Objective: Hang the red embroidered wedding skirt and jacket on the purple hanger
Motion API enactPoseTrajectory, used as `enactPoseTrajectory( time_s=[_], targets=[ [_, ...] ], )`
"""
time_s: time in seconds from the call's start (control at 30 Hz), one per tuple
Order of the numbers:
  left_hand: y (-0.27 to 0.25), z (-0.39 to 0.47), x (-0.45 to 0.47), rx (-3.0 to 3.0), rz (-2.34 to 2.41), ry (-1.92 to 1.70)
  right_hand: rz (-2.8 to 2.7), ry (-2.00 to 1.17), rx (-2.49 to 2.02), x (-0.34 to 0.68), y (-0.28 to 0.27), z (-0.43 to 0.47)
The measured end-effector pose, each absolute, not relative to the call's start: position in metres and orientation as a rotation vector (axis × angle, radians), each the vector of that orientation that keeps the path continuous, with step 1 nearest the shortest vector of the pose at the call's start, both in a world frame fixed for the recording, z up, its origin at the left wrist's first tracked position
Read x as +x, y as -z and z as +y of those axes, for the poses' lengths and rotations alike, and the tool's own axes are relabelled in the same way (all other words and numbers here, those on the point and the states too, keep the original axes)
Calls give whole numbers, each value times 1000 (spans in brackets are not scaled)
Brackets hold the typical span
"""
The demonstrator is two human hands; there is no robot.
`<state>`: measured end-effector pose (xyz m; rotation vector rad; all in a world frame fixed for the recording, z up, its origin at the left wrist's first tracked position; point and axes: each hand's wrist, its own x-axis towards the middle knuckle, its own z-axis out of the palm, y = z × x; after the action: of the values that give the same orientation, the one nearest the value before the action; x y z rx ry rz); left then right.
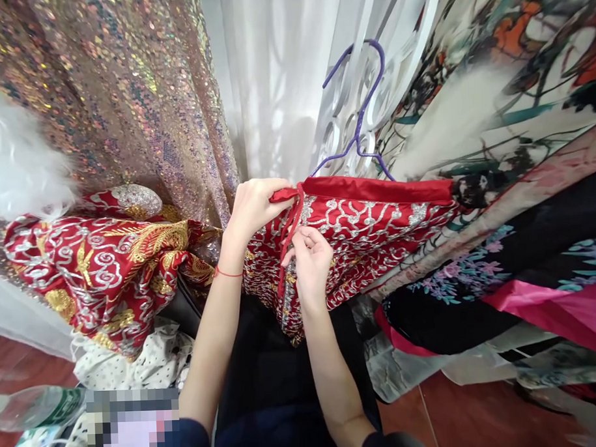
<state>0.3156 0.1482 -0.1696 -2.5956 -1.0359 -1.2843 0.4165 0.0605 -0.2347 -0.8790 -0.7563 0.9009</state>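
Observation:
A red skirt [366, 224] with silver and gold embroidery and a plain red waistband [379, 189] is spread over my lap. My left hand [258, 208] is closed on the waistband at its left end. A thin red tie [292, 225] hangs down from the band between my hands. My right hand [313, 259] pinches at this tie, in front of the embroidered cloth; its fingertips partly hide the spot. Just behind the waistband is a purple hanger [358, 127], its lower part hidden by the skirt.
Another red and gold embroidered garment [94, 270] lies bunched at left, below a sequined curtain-like cloth [141, 92] and white fluff [16, 155]. A plastic bottle [40, 407] lies lower left. Patterned fabrics [499, 112] and a black floral garment [466, 289] fill the right. White scrollwork [395, 70] stands behind.

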Motion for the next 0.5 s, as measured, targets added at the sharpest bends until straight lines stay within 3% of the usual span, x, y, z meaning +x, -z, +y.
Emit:
enactPoseTrajectory(
  time_s=[0.17, 0.37, 0.5],
  targets=[
    [174, 134, 306, -2394, -1063, 1401, -813, -939, -832, 414, 235, 67],
    [265, 100, 302, -1695, -1375, 1959, -776, -983, -821, 411, 243, 70],
    [309, 96, 315, -2151, -1446, 1740, -778, -1070, -781, 413, 245, 66]
  ],
)
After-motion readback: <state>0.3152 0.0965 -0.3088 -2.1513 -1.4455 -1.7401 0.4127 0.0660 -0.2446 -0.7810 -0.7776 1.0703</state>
